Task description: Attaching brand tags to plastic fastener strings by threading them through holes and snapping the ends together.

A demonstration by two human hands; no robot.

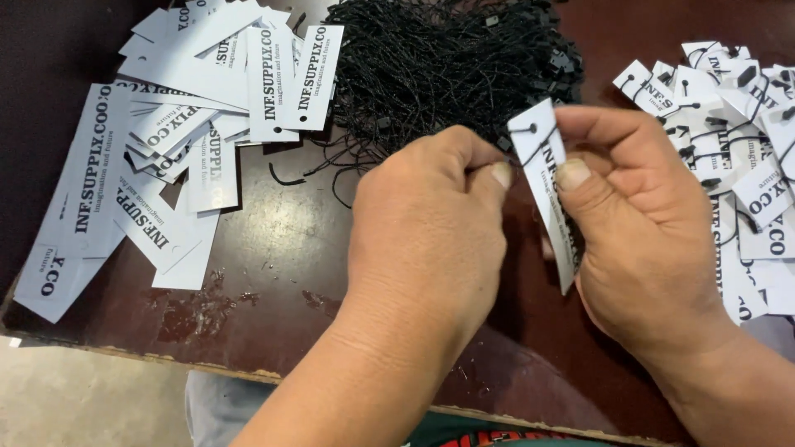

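Observation:
My right hand pinches a white paper tag with black print, held edge-on above the table. A thin black string passes through the hole near the tag's top. My left hand pinches that string just left of the tag, fingers closed on it. Behind both hands lies a tangled heap of black strings.
A loose pile of white tags without strings spreads over the left of the dark, worn table. On the right lies a pile of tags with strings attached. The table's front edge runs below my wrists.

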